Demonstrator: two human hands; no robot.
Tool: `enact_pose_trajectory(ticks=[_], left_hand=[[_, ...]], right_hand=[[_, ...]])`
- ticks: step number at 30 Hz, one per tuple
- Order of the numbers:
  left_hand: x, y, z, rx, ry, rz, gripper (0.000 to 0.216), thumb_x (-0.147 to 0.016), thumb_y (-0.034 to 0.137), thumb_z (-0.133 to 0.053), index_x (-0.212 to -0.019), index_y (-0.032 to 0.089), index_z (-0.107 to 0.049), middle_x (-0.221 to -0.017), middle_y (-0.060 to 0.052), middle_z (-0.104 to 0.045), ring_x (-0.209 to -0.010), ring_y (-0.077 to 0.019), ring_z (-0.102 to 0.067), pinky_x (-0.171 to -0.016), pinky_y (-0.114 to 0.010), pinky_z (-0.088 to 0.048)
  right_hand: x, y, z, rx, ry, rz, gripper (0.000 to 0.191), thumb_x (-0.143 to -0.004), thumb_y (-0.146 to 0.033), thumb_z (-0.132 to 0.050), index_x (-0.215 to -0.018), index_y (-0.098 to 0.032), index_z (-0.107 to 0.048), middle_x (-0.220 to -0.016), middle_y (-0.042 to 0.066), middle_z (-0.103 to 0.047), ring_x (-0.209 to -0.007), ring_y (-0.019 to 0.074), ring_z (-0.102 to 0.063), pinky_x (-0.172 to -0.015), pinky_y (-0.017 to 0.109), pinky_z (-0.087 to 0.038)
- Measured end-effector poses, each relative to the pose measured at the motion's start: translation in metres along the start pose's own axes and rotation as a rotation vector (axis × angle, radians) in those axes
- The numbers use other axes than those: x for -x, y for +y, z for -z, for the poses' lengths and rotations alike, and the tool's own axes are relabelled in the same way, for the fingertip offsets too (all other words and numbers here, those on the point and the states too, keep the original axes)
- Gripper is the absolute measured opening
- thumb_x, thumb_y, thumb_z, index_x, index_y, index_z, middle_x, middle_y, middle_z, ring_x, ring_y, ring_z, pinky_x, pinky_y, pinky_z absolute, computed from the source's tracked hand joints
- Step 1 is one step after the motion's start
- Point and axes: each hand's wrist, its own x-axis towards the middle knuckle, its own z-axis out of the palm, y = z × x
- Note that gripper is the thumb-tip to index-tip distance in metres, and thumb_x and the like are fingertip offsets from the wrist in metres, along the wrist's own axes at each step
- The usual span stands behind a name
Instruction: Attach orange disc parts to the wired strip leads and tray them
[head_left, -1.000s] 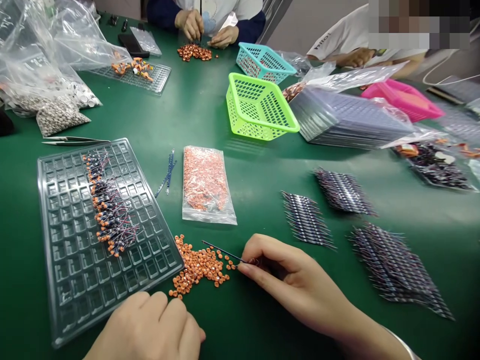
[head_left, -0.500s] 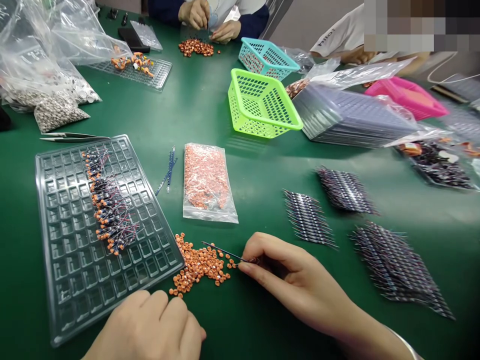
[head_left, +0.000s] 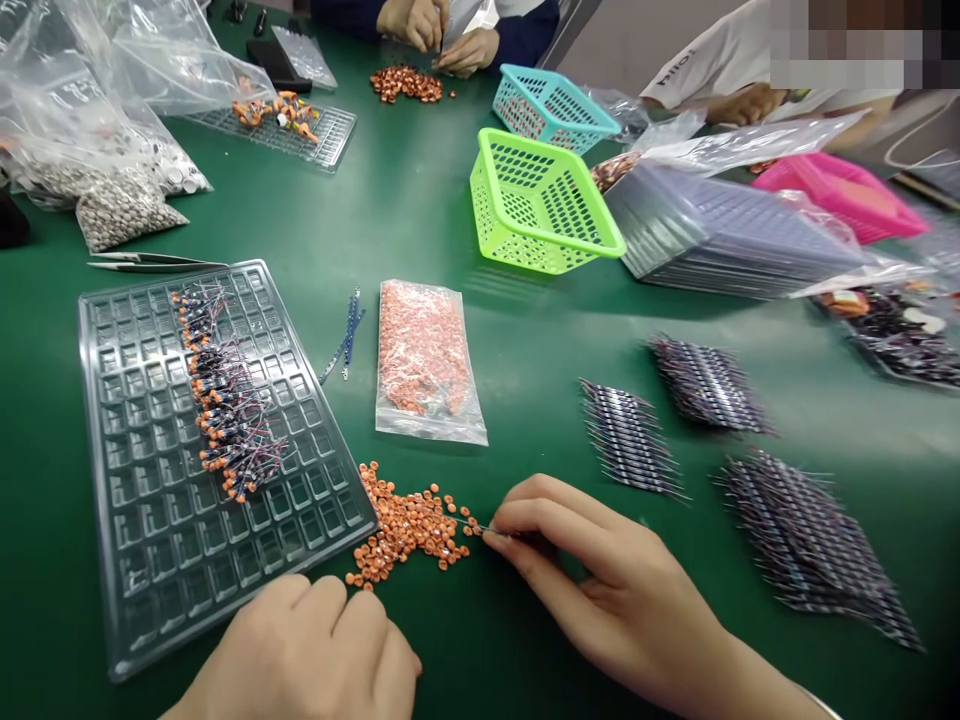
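Here, a green work table [head_left: 450, 230] is seen from above, over a person's two bare hands. The right hand [head_left: 600, 580] lies low on the table, its thumb and forefinger pinched shut on a thin wire lead [head_left: 469, 522] whose free end reaches left into a loose heap of small orange caps [head_left: 405, 525]. The left hand [head_left: 307, 655] rests at the bottom edge, just below the heap and touching the near corner of a clear compartment tray [head_left: 150, 560]; its fingers are curled into a loose fist, and whether they hold anything cannot be told.

A row of finished parts with orange ends and thin wires [head_left: 225, 400] runs down the middle of the tray. Beside the tray's far right edge lie a few blue leads [head_left: 345, 335], and next to them a sealed clear bag of orange caps [head_left: 424, 360]. Bundles of striped leads [head_left: 630, 440] lie to the right of the hand.

Further back stand a lime green basket [head_left: 540, 205] and a turquoise basket [head_left: 551, 105], with a stack of clear trays [head_left: 720, 235] beside them. Tweezers [head_left: 150, 263] lie just beyond the tray. At the far edge, another person's hands [head_left: 435, 30] work over a second pile of caps.
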Motion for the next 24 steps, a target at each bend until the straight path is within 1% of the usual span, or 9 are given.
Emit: enact_pose_trajectory(ticks=[3, 8, 14, 19, 21, 24], left_hand=[[-0.0003, 0.0008, 0.0001, 0.001, -0.009, 0.005, 0.03, -0.078, 0.01, -0.06, -0.057, 0.021, -0.042, -0.049, 0.004, -0.04, -0.039, -0.0144, -0.038, -0.04, -0.033, -0.019], [0.0015, 0.0012, -0.001, 0.018, -0.041, 0.013, 0.027, -0.07, 0.004, -0.06, -0.059, 0.021, -0.043, -0.049, 0.004, -0.041, -0.039, -0.0148, -0.039, -0.04, -0.033, -0.019], [0.0024, 0.0013, 0.0006, 0.039, -0.07, 0.02, 0.027, -0.067, 0.006, -0.064, -0.059, 0.021, -0.043, -0.05, 0.004, -0.041, -0.04, -0.0147, -0.039, -0.039, -0.033, -0.02], [-0.0013, 0.0009, 0.0016, 0.053, -0.084, 0.003, 0.028, -0.069, 0.007, -0.065, -0.06, 0.022, -0.043, -0.051, 0.004, -0.042, -0.04, -0.0149, -0.039, -0.039, -0.033, -0.019], [-0.003, 0.0009, 0.001, 0.057, -0.062, 0.012, 0.027, -0.071, 0.009, -0.065, -0.06, 0.021, -0.044, -0.05, 0.004, -0.042, -0.04, -0.0151, -0.039, -0.039, -0.033, -0.019], [-0.0046, 0.0001, 0.0013, 0.062, -0.023, 0.02, 0.03, -0.079, 0.012, -0.062, -0.058, 0.021, -0.043, -0.05, 0.004, -0.04, -0.04, -0.0151, -0.038, -0.04, -0.033, -0.019]], right_hand=[[-0.0005, -0.0037, -0.0015, 0.043, 0.005, 0.025, 0.02, -0.094, -0.003, -0.045, -0.091, -0.02, -0.055, -0.08, 0.004, -0.054, -0.069, 0.0179, -0.054, -0.06, 0.027, -0.044], [-0.0035, -0.0078, -0.0007, 0.079, -0.005, 0.022, 0.023, -0.092, -0.002, -0.044, -0.091, -0.022, -0.055, -0.079, 0.004, -0.056, -0.068, 0.0189, -0.056, -0.058, 0.027, -0.046], [-0.0062, -0.0069, 0.0014, 0.116, -0.047, 0.016, 0.023, -0.093, -0.002, -0.044, -0.091, -0.022, -0.055, -0.079, 0.004, -0.057, -0.068, 0.018, -0.056, -0.058, 0.027, -0.046], [-0.0031, -0.0064, -0.0006, 0.135, -0.06, 0.012, 0.024, -0.094, -0.001, -0.042, -0.094, -0.021, -0.055, -0.083, 0.004, -0.057, -0.07, 0.018, -0.056, -0.06, 0.027, -0.046], [-0.0024, -0.0057, -0.0021, 0.133, -0.049, 0.011, 0.024, -0.094, -0.001, -0.042, -0.095, -0.021, -0.055, -0.083, 0.005, -0.057, -0.071, 0.0185, -0.057, -0.061, 0.027, -0.046], [-0.0036, -0.0039, -0.0021, 0.118, -0.034, -0.007, 0.022, -0.095, -0.004, -0.042, -0.09, -0.021, -0.055, -0.08, 0.005, -0.057, -0.069, 0.0191, -0.056, -0.06, 0.028, -0.045]])
